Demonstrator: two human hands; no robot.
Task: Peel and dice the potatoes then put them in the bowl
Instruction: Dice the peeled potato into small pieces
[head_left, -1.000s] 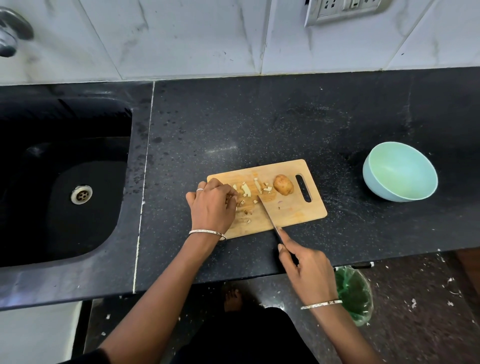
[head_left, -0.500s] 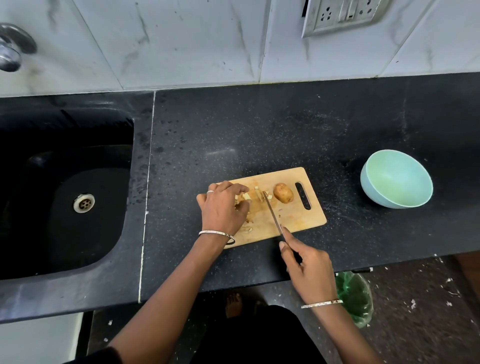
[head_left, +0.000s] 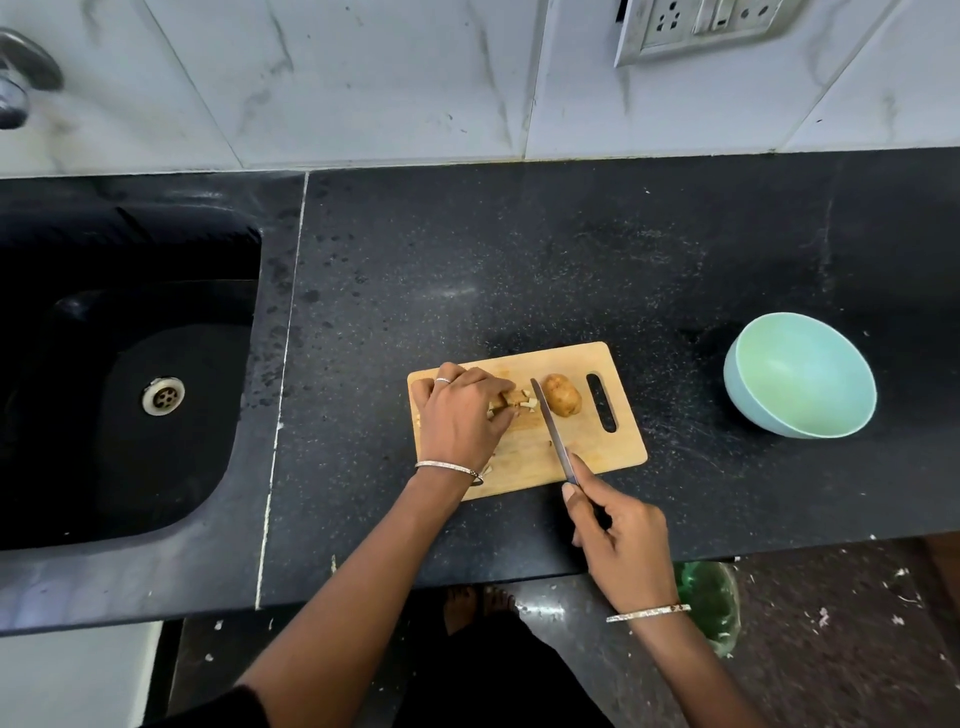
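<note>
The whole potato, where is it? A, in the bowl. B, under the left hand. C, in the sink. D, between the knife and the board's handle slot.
D: the potato lies on the board, with the knife on one side and the handle slot on the other.

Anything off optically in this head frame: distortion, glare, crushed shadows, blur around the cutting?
Head view: wide-angle distortion slants the wall tiles and countertop edge; faint sheen behind the cutting board; sink nearly black, detail lost; knife, whole potato, left hand and right hand sharp, no motion blur.
</note>
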